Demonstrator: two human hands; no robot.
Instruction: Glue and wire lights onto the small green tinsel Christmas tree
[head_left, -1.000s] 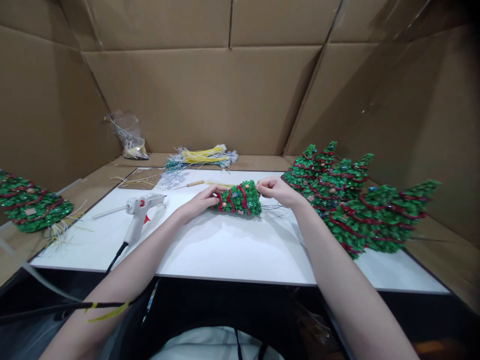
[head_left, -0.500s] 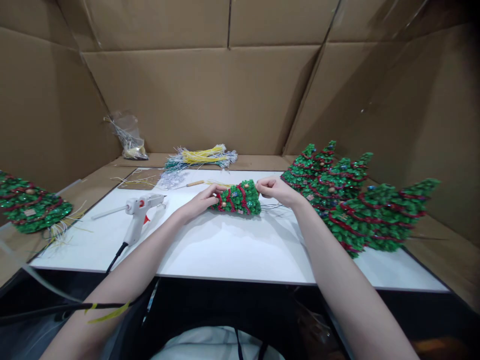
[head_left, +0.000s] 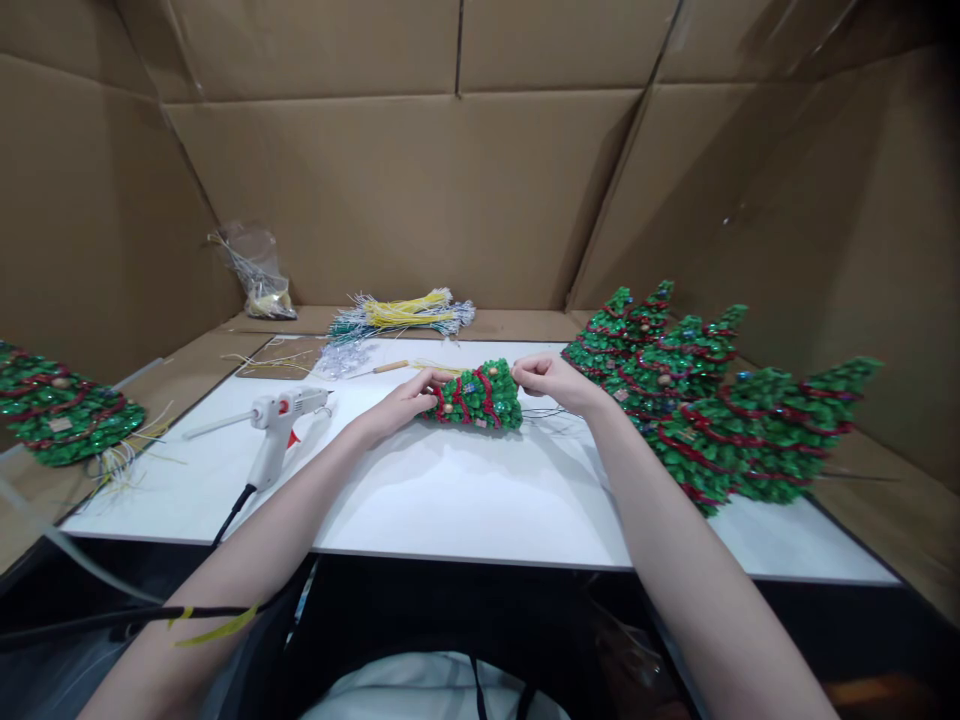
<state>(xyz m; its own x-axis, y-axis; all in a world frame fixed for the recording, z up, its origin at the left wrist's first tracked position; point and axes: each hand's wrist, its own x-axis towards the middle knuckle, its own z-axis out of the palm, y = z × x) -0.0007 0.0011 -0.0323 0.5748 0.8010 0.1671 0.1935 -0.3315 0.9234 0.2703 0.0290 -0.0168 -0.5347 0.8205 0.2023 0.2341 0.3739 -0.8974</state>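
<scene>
A small green Christmas tree (head_left: 480, 397) with red garland and little beads lies on its side on the white board (head_left: 450, 490), its base toward the right. My left hand (head_left: 412, 398) is closed around its narrow left end, which the fingers partly hide. At the upper edge of the base, my right hand (head_left: 546, 380) is pinched; whatever sits between the fingertips is too small to make out. Thin dark wires (head_left: 551, 415) stick out to the right from the base, below my right hand.
Several finished-looking trees (head_left: 697, 400) stand at the right, another tree (head_left: 67, 410) at the far left. A white glue gun (head_left: 274, 435) rests left of my forearm. Behind lie a wooden-handled tool (head_left: 390, 367), bundled yellow and white stems (head_left: 405, 312) and a clear bag (head_left: 259, 275). Cardboard walls surround the board.
</scene>
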